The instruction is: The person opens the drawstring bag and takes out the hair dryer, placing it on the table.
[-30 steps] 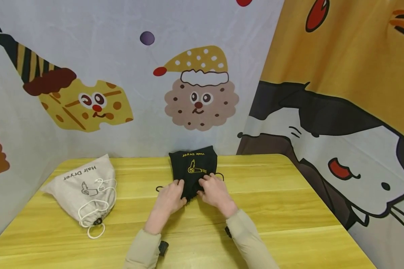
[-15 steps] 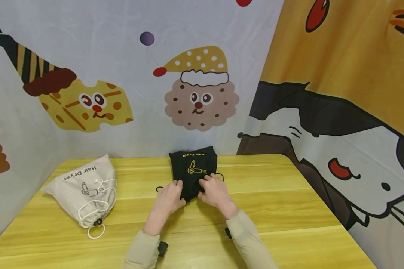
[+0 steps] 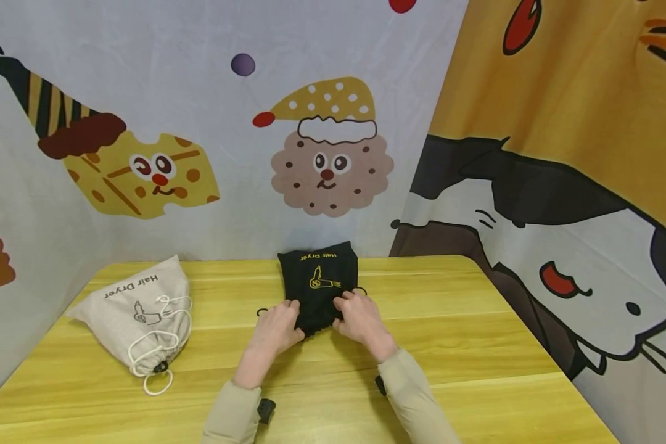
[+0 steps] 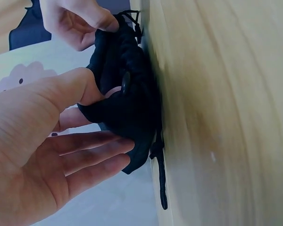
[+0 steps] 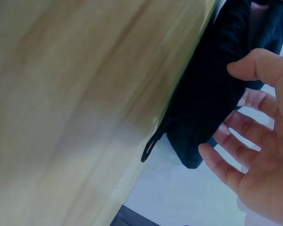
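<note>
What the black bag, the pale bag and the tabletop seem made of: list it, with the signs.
Black bag: soft, matte cloth, judging by its limp folds; exact fibre unclear.
Pale bag: matte cloth, perhaps cotton or linen, given its creases and gathered neck.
Tabletop: smooth, lightly shiny, with streaky grain; wood or a wood-look laminate, I can't tell which.

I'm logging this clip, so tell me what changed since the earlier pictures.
The left hand and right hand have moved slightly apart, spreading the black bag wider at its near end. Neither has visibly let go. The rest of that bag and the beige bag stay put.
</note>
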A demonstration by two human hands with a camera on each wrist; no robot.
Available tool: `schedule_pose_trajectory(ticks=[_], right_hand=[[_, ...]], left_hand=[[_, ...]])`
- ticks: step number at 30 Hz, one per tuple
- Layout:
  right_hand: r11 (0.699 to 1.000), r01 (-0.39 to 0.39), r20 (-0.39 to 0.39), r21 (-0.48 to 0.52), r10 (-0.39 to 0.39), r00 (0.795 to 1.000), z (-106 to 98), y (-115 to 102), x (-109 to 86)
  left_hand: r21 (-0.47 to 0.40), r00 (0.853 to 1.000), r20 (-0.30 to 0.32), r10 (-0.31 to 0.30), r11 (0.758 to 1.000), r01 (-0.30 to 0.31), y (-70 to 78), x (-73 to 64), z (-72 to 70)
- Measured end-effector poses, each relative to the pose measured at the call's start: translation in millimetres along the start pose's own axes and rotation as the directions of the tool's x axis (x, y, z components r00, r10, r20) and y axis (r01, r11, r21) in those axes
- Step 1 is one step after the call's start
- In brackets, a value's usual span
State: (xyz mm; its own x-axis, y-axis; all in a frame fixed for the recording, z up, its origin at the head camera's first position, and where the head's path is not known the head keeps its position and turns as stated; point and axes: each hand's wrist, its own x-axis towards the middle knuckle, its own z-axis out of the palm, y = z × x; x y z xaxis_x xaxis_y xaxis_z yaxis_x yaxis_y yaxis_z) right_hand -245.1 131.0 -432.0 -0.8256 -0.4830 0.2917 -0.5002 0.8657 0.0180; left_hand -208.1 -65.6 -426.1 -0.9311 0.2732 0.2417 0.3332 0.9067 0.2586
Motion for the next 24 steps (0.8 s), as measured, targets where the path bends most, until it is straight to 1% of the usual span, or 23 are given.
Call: schedule_pose_trajectory(ticks=[4,9,16,21,24], right_hand=[[1.0,-0.014,0.028,0.001,0.014,1.0,-0.1,1.3,-1.0],[1.0,-0.013,0.051,0.026,0.012,0.999,-0.7,3.9,-1.7],[0.998,-0.031,0.065,0.055,0.027,0.998,-2.6,8.2,-3.9],[0.998,-0.046,0.092,0.05,0.041,0.995,-1.9,8.2,-4.0],[0.998,-0.047,0.099,0.044,0.042,0.994,-1.0,7.2,-3.3]], left_hand=[[-0.005,1.0,0.006,-0.001,1.0,0.001,-0.6,-1.1,0.1],[0.009,1.0,0.008,-0.003,1.0,0.003,-2.2,-1.3,1.1],[0.006,1.0,0.011,-0.008,1.0,0.008,-4.2,-1.9,2.0],[0.002,1.0,0.013,-0.015,1.0,0.015,-4.4,-2.8,2.1],[0.009,1.0,-0.001,-0.013,1.0,0.013,-4.9,-3.1,2.0]])
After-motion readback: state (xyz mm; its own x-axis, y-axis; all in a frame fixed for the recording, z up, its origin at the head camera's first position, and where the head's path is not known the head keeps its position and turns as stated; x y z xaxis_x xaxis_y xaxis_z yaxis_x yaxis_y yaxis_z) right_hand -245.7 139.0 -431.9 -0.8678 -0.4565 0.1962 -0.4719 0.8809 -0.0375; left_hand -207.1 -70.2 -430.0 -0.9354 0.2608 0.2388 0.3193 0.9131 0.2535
